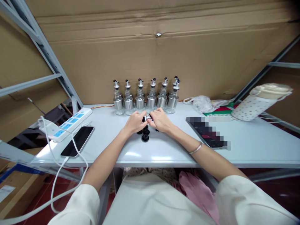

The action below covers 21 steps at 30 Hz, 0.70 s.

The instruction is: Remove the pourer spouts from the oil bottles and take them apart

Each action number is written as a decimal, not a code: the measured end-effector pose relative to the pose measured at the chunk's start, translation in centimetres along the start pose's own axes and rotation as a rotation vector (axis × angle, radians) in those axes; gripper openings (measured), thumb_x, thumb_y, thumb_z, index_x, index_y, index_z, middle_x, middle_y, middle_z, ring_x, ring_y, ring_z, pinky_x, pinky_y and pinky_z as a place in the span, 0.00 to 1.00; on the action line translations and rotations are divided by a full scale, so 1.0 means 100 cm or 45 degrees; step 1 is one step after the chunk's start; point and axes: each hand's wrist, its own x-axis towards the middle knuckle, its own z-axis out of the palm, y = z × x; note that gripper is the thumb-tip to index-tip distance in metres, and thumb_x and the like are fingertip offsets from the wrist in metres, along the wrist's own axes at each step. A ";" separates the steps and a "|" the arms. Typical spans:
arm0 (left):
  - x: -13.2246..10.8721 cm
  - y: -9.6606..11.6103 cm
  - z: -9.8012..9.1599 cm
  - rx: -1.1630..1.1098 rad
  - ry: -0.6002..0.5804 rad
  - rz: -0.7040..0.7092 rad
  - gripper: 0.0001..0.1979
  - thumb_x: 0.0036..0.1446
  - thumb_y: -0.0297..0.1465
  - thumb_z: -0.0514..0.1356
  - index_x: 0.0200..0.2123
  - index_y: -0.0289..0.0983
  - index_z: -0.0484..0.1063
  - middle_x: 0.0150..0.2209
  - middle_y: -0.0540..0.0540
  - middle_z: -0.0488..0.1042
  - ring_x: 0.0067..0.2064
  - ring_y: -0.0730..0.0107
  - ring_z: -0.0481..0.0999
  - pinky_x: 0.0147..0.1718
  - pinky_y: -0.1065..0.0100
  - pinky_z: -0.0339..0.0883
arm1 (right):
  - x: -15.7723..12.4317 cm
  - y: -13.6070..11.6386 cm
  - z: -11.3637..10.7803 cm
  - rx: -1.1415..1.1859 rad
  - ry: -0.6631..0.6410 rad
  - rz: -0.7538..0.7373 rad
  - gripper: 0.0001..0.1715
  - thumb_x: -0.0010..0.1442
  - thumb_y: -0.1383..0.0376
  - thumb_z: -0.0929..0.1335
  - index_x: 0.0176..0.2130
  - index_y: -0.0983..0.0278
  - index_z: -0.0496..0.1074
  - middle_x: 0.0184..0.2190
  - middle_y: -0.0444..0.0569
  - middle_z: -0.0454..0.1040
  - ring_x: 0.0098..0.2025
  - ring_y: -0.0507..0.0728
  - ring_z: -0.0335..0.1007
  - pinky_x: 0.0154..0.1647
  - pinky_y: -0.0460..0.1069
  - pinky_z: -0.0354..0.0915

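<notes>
At a white table [246, 150], a person's left hand [135, 122] and right hand [162, 120] meet at the middle, fingertips of both pressed in on a small metal pourer [147, 117] held just above the tabletop. The other fingers are curled close, not spread. The step in hand looks like fitting or working this one piece between the two hands, with a few loose black stoppers [145, 137] lying directly beneath them. Any further move on it calls for a firm, steady pinch, the part being small and the round stoppers apt to roll. Behind the hands stands a row of glass-and-steel bottles [140, 100], pourers already on top, against a wall of cardboard [150, 47]. To the left lie a power strip [70, 122] and a dark phone [78, 140] on a white cable [55, 178]; to the right, a dotted flask [260, 102] on its side. No brand or writing can be read — the dark flat item [208, 132] is blurred out.
</notes>
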 end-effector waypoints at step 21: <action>-0.004 -0.021 -0.010 -0.080 0.248 -0.168 0.04 0.48 0.27 0.55 0.31 0.39 0.65 0.22 0.53 0.66 0.28 0.68 0.64 0.35 0.69 0.62 | -0.010 0.049 -0.007 -0.210 -0.476 0.898 0.19 0.60 0.66 0.58 0.30 0.67 0.76 0.36 0.62 0.78 0.38 0.64 0.74 0.34 0.52 0.60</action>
